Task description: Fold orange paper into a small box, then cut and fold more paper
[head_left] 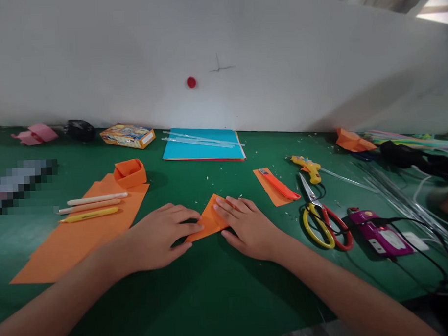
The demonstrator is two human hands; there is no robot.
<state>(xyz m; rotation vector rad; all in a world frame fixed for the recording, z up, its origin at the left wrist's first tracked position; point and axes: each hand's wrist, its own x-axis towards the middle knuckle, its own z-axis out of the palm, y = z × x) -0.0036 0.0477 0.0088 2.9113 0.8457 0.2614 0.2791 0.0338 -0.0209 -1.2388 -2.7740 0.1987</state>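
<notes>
A folded piece of orange paper [210,218] lies at an angle on the green table between my two hands. My left hand [162,236] is open at its left end, with fingertips resting on the paper and the thumb by the lower left corner. Over the right part lies my right hand [250,228], open and flat, its spread fingers pressing on the paper and hiding some of it. Beyond my left hand, larger orange sheets [80,246] carry several pens [91,215] and a folded orange paper box [129,173].
Right of my hands are an orange cutter [279,185] on an orange paper scrap, scissors [319,211], a yellow glue gun [308,167] and a purple power strip [380,233] with trailing cords. Blue sheets [203,151] with clear sticks and a small box [128,136] stand near the wall.
</notes>
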